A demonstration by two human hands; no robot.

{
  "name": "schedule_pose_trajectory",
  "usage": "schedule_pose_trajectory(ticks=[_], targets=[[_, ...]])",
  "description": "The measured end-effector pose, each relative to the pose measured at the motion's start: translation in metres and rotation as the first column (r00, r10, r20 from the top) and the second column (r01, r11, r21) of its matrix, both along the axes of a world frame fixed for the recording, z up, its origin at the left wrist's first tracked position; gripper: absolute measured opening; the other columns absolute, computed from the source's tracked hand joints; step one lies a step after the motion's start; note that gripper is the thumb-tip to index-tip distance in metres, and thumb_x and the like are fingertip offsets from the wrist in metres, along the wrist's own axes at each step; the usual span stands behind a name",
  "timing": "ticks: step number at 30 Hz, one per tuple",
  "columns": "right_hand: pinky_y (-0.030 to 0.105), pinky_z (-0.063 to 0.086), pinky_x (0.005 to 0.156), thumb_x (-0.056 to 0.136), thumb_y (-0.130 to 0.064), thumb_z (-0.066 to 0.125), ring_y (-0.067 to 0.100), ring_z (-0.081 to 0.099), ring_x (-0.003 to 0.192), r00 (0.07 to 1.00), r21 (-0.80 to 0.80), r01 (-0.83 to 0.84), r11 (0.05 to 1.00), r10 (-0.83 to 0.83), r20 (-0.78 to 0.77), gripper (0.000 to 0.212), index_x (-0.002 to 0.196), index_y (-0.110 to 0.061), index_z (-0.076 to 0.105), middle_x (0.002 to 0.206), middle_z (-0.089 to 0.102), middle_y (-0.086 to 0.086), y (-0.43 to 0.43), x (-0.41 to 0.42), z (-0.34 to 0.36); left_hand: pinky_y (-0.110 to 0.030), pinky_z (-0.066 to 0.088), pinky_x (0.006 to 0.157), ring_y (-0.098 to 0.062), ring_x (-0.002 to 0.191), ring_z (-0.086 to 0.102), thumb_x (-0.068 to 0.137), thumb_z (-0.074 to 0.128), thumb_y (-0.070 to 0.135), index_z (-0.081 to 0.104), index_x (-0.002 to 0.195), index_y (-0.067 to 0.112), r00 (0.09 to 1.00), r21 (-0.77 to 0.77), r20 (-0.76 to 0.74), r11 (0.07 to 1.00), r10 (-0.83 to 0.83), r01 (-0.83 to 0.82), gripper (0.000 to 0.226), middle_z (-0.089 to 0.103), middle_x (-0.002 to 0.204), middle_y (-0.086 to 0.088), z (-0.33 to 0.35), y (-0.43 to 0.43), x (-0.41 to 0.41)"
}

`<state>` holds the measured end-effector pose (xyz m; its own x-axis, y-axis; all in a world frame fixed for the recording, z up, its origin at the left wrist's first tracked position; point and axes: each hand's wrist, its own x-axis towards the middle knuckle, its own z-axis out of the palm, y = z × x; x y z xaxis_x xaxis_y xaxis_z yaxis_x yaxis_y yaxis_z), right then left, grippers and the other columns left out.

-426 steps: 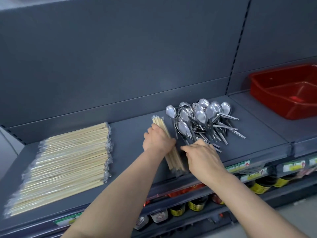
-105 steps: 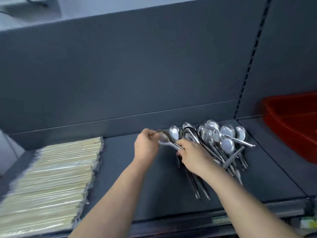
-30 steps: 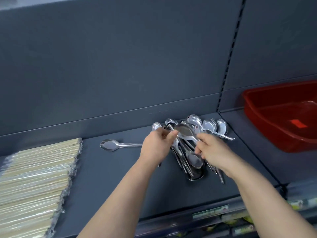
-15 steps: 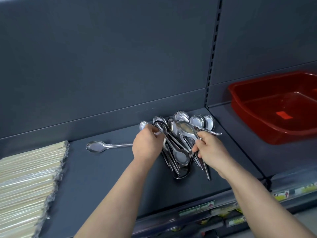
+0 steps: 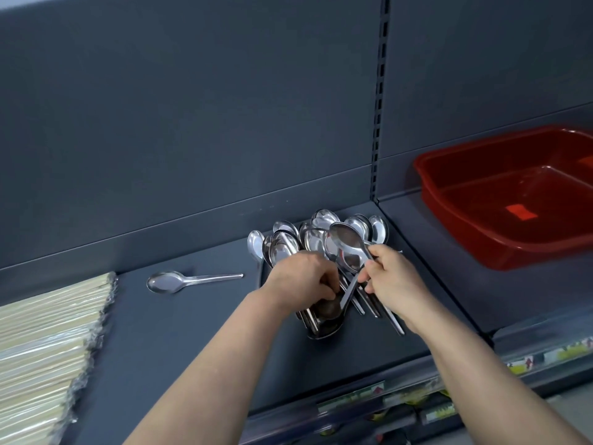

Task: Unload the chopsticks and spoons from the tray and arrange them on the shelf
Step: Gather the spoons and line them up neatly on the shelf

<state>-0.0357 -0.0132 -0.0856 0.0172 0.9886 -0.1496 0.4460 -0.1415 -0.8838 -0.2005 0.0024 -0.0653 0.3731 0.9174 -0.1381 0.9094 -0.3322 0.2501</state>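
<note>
A pile of several steel spoons [image 5: 316, 239] lies on the dark grey shelf [image 5: 199, 329], bowls toward the back wall. My left hand [image 5: 303, 279] is curled down into the pile and grips spoon handles near a dark spoon bowl. Beside it, my right hand [image 5: 390, 277] pinches the handle of a raised spoon [image 5: 348, 244] whose bowl stands above the pile. One single spoon [image 5: 189, 280] lies apart to the left, handle pointing right. Wrapped chopsticks [image 5: 45, 348] are stacked in rows at the far left. The red tray [image 5: 513, 194] sits on the neighbouring shelf at the right.
An upright slotted post [image 5: 378, 101] divides the two shelf bays. Price labels [image 5: 351, 396] run along the shelf's front edge, with jars on a lower shelf beneath. Bare shelf lies between the chopsticks and the spoon pile.
My left hand has dropped from the pile's far side onto the handles at its front. My right hand still holds its spoon raised. The view has shifted a little.
</note>
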Motion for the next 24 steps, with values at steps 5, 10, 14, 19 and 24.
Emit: schedule_pose_trajectory(ticks=[5, 10, 14, 19, 24], targets=[[0.028, 0.042, 0.057, 0.099, -0.010, 0.038, 0.010, 0.059, 0.062, 0.998, 0.000, 0.009, 1.000, -0.009, -0.065, 0.027, 0.116, -0.023, 0.054, 0.077, 0.063, -0.004, 0.003, 0.003, 0.000, -0.029, 0.044, 0.074, -0.018, 0.094, 0.058, 0.084, 0.061, 0.021, 0.062, 0.091, 0.023, 0.998, 0.082, 0.062, 0.996, -0.025, 0.020, 0.008, 0.066, 0.095, 0.002, 0.009, 0.006, 0.005], [0.026, 0.053, 0.066, 0.102, -0.008, 0.037, 0.012, 0.068, 0.080, 0.968, -0.037, -0.017, 0.999, 0.007, -0.252, 0.023, 0.110, -0.018, 0.057, 0.093, 0.070, 0.001, 0.006, -0.004, 0.008, -0.029, 0.048, 0.075, -0.015, 0.081, 0.060, 0.090, 0.054, 0.012, 0.056, 0.102, 0.019, 0.794, 0.176, 0.569, 0.912, 0.213, -0.370, 0.014, 0.064, 0.087, 0.007, 0.024, 0.009, 0.008], [0.043, 0.054, 0.088, 0.101, -0.013, 0.040, 0.020, 0.069, 0.090, 0.948, -0.049, -0.067, 0.997, 0.049, -0.316, 0.023, 0.107, -0.021, 0.061, 0.098, 0.071, -0.001, 0.009, -0.023, 0.008, -0.027, 0.059, 0.058, -0.006, 0.052, 0.064, 0.090, 0.049, -0.001, 0.049, 0.105, 0.009, 0.352, -0.264, 0.796, 0.805, 0.492, -0.531, 0.018, 0.063, 0.082, -0.003, 0.024, 0.005, 0.008], [0.022, 0.038, 0.044, 0.102, -0.018, 0.035, 0.011, 0.055, 0.055, 0.933, -0.081, -0.184, 0.980, 0.148, -0.327, 0.019, 0.112, -0.025, 0.050, 0.082, 0.063, -0.001, 0.004, -0.058, 0.010, -0.036, 0.058, 0.059, -0.019, 0.058, 0.061, 0.086, 0.052, 0.001, 0.056, 0.091, 0.015, 0.285, -0.319, 0.787, 0.756, 0.548, -0.572, 0.015, 0.067, 0.084, -0.008, 0.012, -0.004, -0.020], [0.024, 0.037, 0.053, 0.098, -0.025, 0.042, 0.005, 0.045, 0.053, 0.906, -0.016, -0.420, 0.907, 0.420, 0.046, 0.013, 0.107, -0.030, 0.051, 0.084, 0.067, -0.008, 0.006, -0.092, 0.014, -0.037, 0.052, 0.066, -0.025, 0.069, 0.059, 0.083, 0.064, 0.014, 0.059, 0.080, 0.019, 0.397, -0.211, 0.705, 0.709, 0.587, -0.673, 0.008, 0.058, 0.066, 0.004, 0.006, -0.025, -0.075]])
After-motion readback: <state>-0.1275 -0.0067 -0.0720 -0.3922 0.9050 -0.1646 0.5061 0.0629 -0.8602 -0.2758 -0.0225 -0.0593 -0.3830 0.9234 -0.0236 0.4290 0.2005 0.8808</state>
